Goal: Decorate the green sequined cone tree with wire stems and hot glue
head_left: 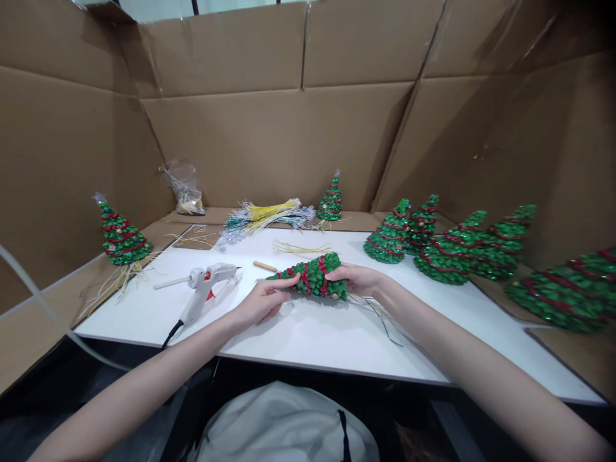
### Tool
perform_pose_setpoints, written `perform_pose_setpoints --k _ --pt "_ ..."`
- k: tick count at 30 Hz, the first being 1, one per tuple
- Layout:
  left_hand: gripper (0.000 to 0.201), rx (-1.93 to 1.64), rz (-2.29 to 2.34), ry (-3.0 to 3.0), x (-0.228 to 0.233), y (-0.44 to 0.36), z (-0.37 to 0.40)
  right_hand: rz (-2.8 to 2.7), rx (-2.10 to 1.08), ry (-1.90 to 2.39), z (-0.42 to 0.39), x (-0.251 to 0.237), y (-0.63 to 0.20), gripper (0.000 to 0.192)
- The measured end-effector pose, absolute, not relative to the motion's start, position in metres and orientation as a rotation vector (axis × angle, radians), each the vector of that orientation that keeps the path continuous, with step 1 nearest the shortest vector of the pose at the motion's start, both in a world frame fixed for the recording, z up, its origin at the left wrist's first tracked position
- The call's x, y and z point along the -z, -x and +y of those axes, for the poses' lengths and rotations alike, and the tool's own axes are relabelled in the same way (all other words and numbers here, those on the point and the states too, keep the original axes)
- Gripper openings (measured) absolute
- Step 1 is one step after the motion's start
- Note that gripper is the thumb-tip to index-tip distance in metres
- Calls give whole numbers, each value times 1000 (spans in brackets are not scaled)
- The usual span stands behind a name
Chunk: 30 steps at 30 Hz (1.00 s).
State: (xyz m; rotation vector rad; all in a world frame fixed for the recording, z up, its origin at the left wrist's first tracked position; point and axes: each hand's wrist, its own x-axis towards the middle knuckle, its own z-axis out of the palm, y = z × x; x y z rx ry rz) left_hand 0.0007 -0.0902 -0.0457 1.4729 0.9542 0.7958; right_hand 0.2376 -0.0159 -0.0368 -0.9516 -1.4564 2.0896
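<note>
Cardboard walls back a white worktop. Left lies a glue gun; centrally, the left grip, loosely spread, touches a sideways green tree; the right grip clasps its wide end. Adjusting red trim seems underway, calling next for steady support.

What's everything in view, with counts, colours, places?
Held tree: one, green and red, centre
Board: one, white, centre
Standing trees: at least seven, green and red, left, back centre, right
Glue gun: one, white, left centre
Wooden-handled tool: one, tan, behind held tree
Strand bundles: uncountable, yellow, white, green, back centre
Loose strands: uncountable, mostly yellow, on board
Bag: one, clear, back left
Cardboard walls: several, brown, around
Tube: one, pale, left edge
Cloth: one, grey, bottom centre
Left hand: one, bare, tree's narrow end
Right hand: one, bare, tree's wide end
</note>
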Motion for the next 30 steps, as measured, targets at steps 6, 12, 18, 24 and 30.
perform_pose_setpoints --k 6,12,18,24,30 --pt "55 -798 963 -1470 46 -1 -91 -1452 -2064 1013 -17 35 -236 29" --pt "53 -807 956 -1481 46 0 -91 -1506 -2030 1021 -13 40 -239 31" --pt "47 -892 979 -1408 41 2 -93 -1711 -2002 1047 -9 36 -243 39" --pt "44 -968 983 -1443 32 -5 -90 -1827 -1986 1038 -15 22 -246 42" --pt "35 -1050 969 -1640 8 -20 -80 -1948 -1894 925 -12 13 -267 45"
